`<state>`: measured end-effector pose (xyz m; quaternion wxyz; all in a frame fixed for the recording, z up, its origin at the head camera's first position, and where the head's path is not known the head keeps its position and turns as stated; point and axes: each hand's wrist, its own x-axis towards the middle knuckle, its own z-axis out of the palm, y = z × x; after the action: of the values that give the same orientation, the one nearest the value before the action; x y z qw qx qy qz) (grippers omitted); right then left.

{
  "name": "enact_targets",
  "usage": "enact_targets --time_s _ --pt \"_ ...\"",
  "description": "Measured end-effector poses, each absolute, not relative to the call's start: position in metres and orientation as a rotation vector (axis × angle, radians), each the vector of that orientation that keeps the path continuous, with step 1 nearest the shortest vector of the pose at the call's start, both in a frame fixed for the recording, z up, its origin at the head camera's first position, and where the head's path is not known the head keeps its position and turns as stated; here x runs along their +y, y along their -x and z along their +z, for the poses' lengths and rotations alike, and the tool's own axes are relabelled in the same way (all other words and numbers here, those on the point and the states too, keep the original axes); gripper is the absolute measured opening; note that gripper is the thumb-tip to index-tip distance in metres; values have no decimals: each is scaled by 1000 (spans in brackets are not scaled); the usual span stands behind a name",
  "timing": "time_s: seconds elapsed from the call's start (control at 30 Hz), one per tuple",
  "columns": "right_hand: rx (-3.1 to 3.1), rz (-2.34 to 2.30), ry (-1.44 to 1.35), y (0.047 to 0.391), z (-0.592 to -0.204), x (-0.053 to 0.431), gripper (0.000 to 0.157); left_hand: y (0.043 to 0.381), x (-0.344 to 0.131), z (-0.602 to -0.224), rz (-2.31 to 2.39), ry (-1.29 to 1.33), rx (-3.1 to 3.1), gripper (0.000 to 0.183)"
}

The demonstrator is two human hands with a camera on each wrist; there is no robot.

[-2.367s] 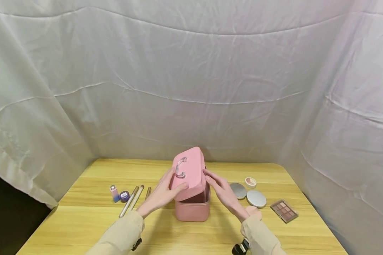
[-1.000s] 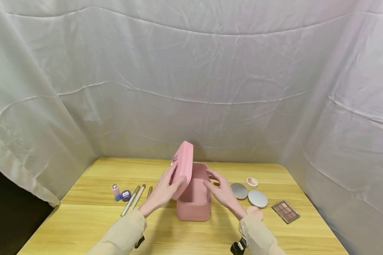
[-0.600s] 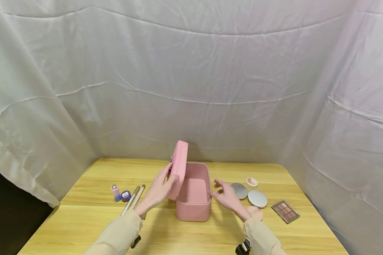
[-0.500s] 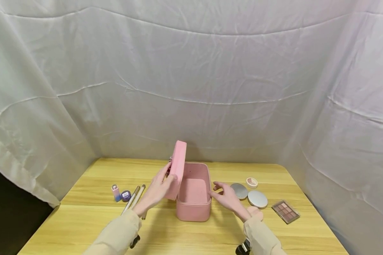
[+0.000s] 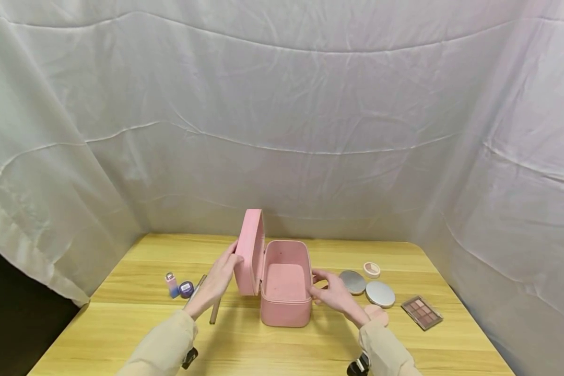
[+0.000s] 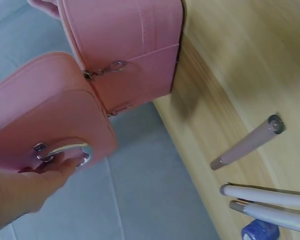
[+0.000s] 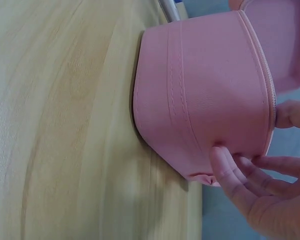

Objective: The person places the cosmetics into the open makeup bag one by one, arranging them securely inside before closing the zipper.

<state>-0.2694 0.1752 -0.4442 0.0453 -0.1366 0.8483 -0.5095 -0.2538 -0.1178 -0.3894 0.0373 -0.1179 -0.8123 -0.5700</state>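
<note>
A pink makeup case (image 5: 285,314) stands on the wooden table, its lid (image 5: 248,250) swung up and over to the left on the hinge side. My left hand (image 5: 218,278) holds the lid from outside; in the left wrist view its fingers are at the silver handle (image 6: 70,148). My right hand (image 5: 335,293) grips the case's right wall. Seen from the right wrist, the thumb (image 7: 290,114) lies over the zipper rim and the fingers press the outer side. The pink interior of the case shows in the head view.
On the left are a pink-blue tube (image 5: 171,285), a purple jar (image 5: 186,289), a brown-toned brush (image 5: 214,312) and two pale brushes (image 6: 270,195). On the right are silver compacts (image 5: 380,294), a small round palette (image 5: 371,269), an eyeshadow palette (image 5: 422,312) and a pink puff (image 5: 377,315). A grey curtain (image 5: 282,130) surrounds the table.
The lid has tipped from lying partly over the case to standing open at the left, carried by my left hand. My right hand has moved from the lid's edge down to the case wall.
</note>
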Motion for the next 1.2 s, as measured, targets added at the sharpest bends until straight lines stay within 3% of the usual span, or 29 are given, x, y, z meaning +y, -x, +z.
enact_targets --time_s 0.93,1.2 --pt "2463 -1602 475 256 -442 213 67 259 -146 -414 -2149 409 -2395 79" --pt "2442 -1609 462 255 -445 217 68 259 -149 -416 -2303 395 -2329 75"
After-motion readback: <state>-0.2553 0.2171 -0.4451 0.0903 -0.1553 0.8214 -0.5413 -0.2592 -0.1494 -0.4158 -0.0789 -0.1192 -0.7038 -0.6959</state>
